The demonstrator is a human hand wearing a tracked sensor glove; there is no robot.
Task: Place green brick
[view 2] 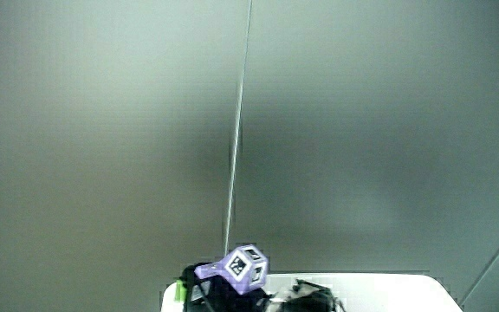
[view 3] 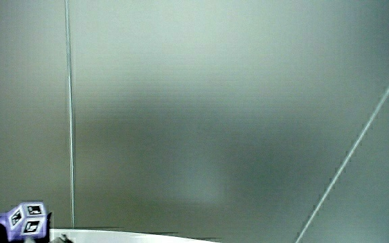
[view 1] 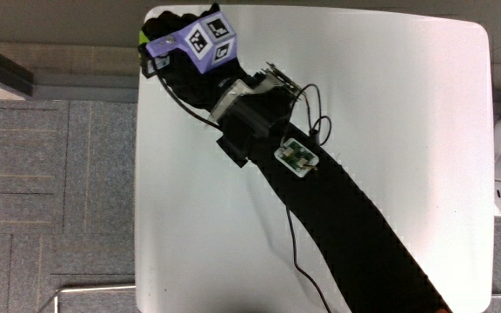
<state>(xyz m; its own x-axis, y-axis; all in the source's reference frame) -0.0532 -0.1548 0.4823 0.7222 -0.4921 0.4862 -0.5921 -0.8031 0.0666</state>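
reaching across the white worktop [view 1: 390, 130], the hands [view 1: 177, 52] sit at its corner edge farthest from the person, one gloved hand with one patterned cube [view 1: 209, 45] on its back. a sliver of one green brick [view 1: 141, 38] shows under the fingers at that edge, bright lime, mostly hidden; in a side view it peeks out beside the glove [view 2: 180, 292]. i cannot tell whether the fingers grasp it or merely cover it. both side views show mostly pale wall.
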